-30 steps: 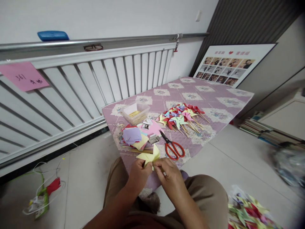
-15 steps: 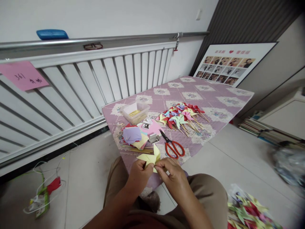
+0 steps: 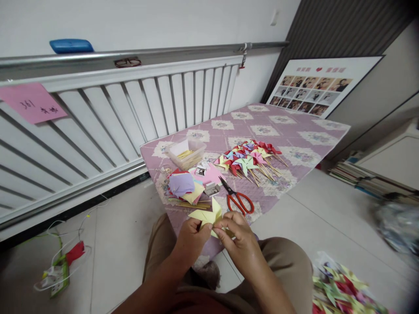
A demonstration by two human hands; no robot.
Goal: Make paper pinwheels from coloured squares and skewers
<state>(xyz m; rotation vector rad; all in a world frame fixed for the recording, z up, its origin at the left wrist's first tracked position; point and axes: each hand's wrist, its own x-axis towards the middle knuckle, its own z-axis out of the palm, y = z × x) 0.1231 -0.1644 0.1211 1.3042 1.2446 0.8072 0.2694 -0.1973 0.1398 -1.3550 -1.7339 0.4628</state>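
Between my two hands is a yellow paper pinwheel (image 3: 207, 214), its blades folded and pointing up and to the left. My left hand (image 3: 194, 237) pinches it from the left. The fingers of my right hand (image 3: 236, 233) close at its middle; whether a pin is between them is too small to tell. Just beyond lie red-handled scissors (image 3: 239, 202), open a little. Left of them is a stack of coloured paper squares (image 3: 182, 185), with thin wooden sticks (image 3: 196, 206) in front and a small silver box (image 3: 212, 189) beside it.
A clear plastic box (image 3: 187, 153) with sticks stands behind the paper. Many finished pinwheels (image 3: 247, 160) lie heaped on the flowered tablecloth (image 3: 262, 131). More pinwheels (image 3: 343, 288) are at lower right near the floor. A white radiator (image 3: 147, 104) borders the table.
My right hand's fingers have shifted slightly at the pinwheel's middle, with the forefinger lifting and bending more. The left hand keeps its hold, and the table's things stay put.
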